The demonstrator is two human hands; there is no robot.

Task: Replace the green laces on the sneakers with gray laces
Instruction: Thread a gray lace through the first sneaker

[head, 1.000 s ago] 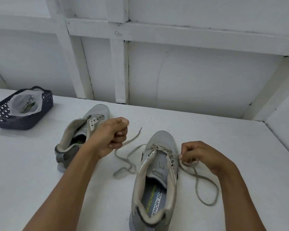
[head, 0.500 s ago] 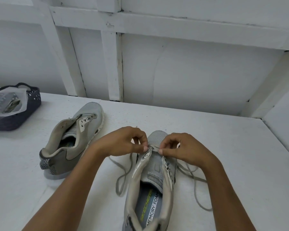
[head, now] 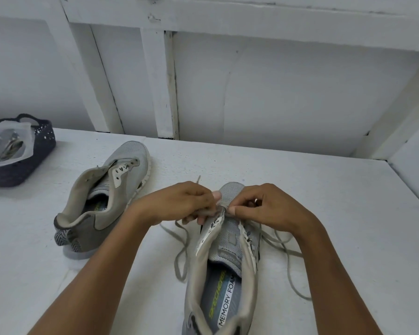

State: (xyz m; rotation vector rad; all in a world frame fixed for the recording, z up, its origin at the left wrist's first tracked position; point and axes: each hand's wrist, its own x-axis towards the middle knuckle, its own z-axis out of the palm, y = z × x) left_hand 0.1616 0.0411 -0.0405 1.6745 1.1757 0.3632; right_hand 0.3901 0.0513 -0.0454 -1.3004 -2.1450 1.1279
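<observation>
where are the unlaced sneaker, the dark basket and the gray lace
unlaced sneaker (head: 132,154), head view, on its mesh toe
dark basket (head: 10,175), head view, on its front wall
gray lace (head: 176,262), head view, on its loose left strand

**Two gray sneakers, one gray lace started**

We see the near sneaker (head: 228,240) at lower centre-right of the frame, upright on its sole with its toe pointing away. Its tongue is exposed and its collar spread wide, and the insole reads "MEMORY FOAM". A gray lace (head: 177,264) crosses it at the foremost eyelets only. The loose ends trail on both sides of the shoe, one looping at the left, the other curling out to the right. The second sneaker (head: 131,155) sits at centre left, well apart, upright and unlaced, its toe angled toward the upper right and its heel patterned in zigzag.
</observation>
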